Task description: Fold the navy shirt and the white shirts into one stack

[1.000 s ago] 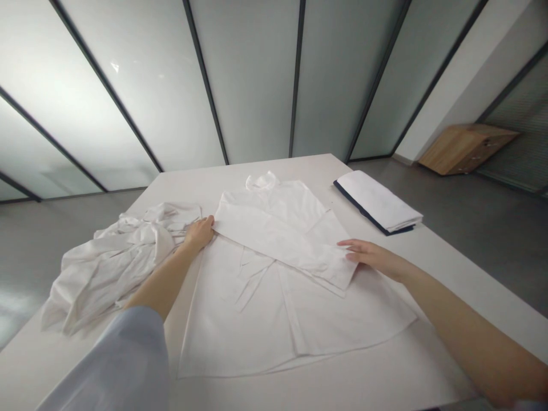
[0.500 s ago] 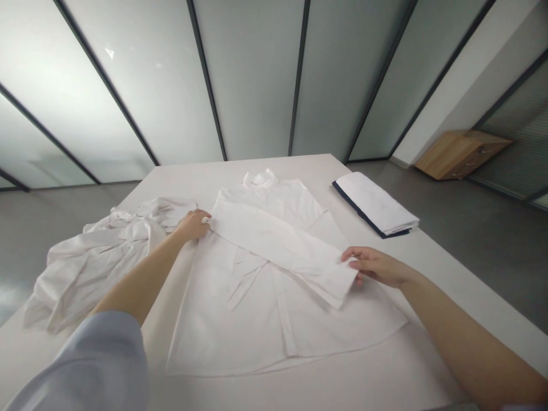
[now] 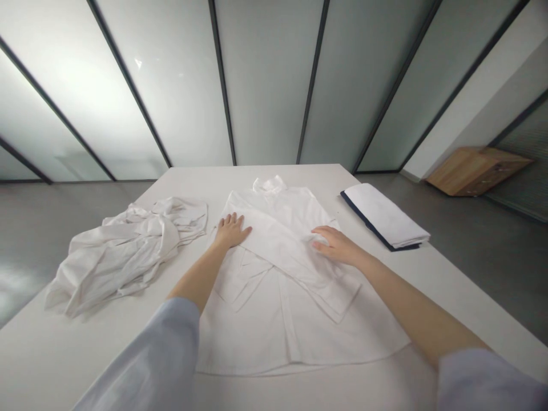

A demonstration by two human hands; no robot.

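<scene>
White shirt (image 3: pixel 299 348) lies spread flat on the tabletop (image 3: pixel 64 359), collar (image 3: pixel 269 184) pointing away from the person. Far left: crumpled white garment (image 3: pixel 124 257) in a loose heap, just beside the shirt. Left hand (image 3: pixel 231 233): open, fingers spread, palm down on the upper end of a folded panel (image 3: pixel 278 251) that crosses the shirt diagonally. Right hand (image 3: pixel 336 245): open, fingers loosely together, palm down on the same panel, well apart from the left; neither hand pinches cloth. Judged technique: flat palms with even pressure should smooth the crease without dragging the layers beneath. Far right: folded white stack (image 3: pixel 385 216) with a dark navy edge, near the shirt, not touching it.
</scene>
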